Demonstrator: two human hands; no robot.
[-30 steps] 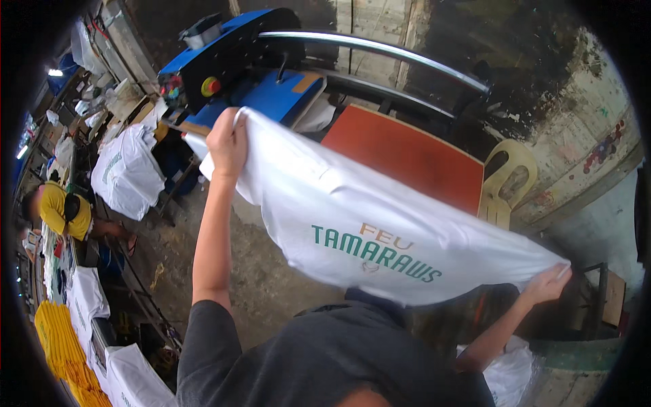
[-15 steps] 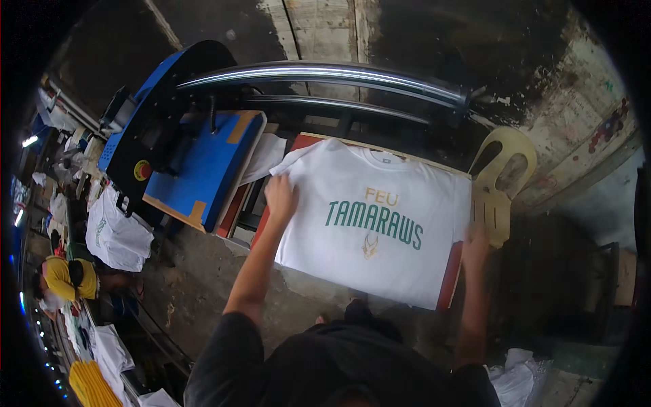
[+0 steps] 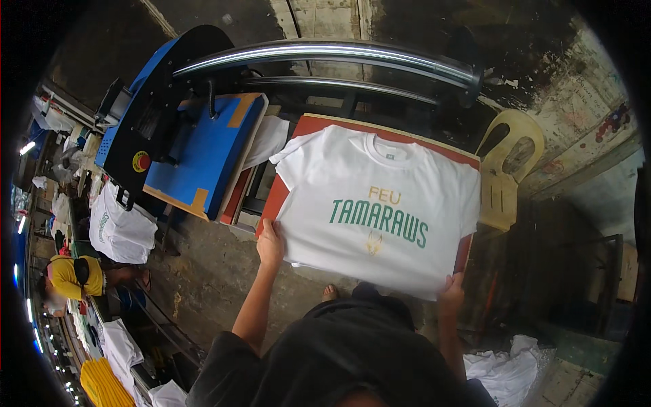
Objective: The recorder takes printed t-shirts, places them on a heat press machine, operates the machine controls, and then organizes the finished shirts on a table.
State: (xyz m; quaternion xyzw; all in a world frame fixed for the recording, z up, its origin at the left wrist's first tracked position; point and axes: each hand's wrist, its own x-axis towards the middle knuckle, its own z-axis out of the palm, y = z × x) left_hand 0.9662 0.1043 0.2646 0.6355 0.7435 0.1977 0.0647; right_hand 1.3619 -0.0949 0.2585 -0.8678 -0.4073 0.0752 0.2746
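A big blue press machine [image 3: 183,146] is sitting in the upper left of the frame. A white shirt [image 3: 380,210] with green letters is lying flat on the red pad [image 3: 274,203] in the middle. The left hand [image 3: 270,244] is pinching the shirt's lower left edge. The right hand [image 3: 451,293] is gripping the lower right hem, though its fingers are hard to see. A pale yellow chair [image 3: 505,169] is standing at the right.

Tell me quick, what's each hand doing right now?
Left hand: closed on the lower left edge of the white cotton T-shirt with green lettering.
Right hand: gripping its lower right hem.
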